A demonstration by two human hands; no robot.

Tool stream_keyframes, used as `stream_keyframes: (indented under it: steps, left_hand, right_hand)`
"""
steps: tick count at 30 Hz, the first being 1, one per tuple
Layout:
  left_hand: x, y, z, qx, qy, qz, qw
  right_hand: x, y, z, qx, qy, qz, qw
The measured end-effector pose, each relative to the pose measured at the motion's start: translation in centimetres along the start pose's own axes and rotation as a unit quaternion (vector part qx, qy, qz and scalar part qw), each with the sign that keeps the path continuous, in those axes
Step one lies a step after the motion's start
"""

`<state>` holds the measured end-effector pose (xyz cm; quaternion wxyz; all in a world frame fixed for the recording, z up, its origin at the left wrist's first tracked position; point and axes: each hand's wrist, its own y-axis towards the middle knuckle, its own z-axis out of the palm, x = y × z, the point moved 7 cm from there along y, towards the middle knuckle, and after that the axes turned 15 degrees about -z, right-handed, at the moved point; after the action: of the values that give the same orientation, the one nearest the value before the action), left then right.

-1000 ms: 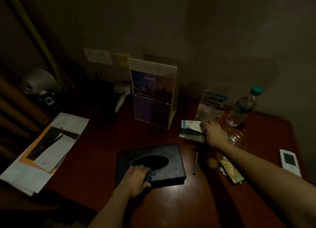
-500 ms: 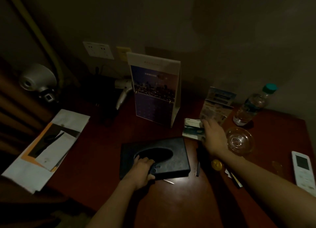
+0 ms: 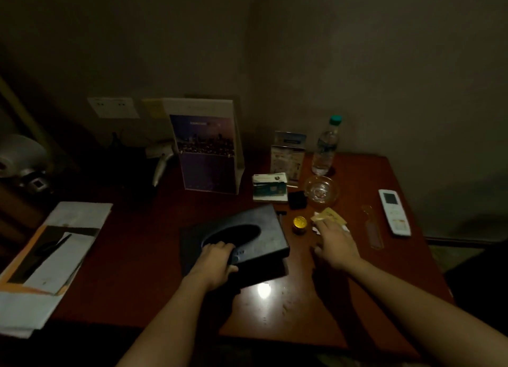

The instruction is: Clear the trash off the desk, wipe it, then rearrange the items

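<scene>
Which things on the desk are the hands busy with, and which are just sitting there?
Busy with:
left hand gripping the black tissue box
right hand at the wrappers

Just sitting for now:
water bottle, glass dish, remote, calendar, papers, yellow-lidded jar

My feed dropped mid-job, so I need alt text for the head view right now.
The left hand grips the near edge of a black tissue box on a dim red-brown desk, while the open right hand reaches over yellow wrappers beside a small gold-lidded jar. A glass ashtray, water bottle and white remote are nearby.
</scene>
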<state>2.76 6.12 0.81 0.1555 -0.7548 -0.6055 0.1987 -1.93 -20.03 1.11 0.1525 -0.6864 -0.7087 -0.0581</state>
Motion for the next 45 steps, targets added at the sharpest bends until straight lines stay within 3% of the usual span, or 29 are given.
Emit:
stream_keyframes:
  steps: [5,13,27,35,45]
  left_hand:
    - [-5.9,-1.4,-1.0,-0.023,0.033,0.065,0.997]
    - [-20.1,0.2,-2.8,-0.055,0.087,0.144,0.984]
    - [-42.4,11.1,-4.3,-0.050,0.116,0.177,0.976]
    - [-47.0,18.9,-4.7,-0.030,0.122,0.154,0.980]
    - [-46.4,23.9,-3.6,-0.008,0.124,0.110,0.986]
  right_hand:
    - [-3.6,-6.4,-0.6,0.014,-0.004,0.077,0.997]
    - [-13.3,-11.1,-4.4,-0.009,0.030,0.129,0.991]
    - [-31.4,-7.4,-8.0,-0.010,0.057,0.141,0.988]
    - [-37.1,-3.0,-6.9,0.012,0.078,0.148,0.986]
    - [-39.7,-1.0,-4.6,0.048,0.087,0.153,0.983]
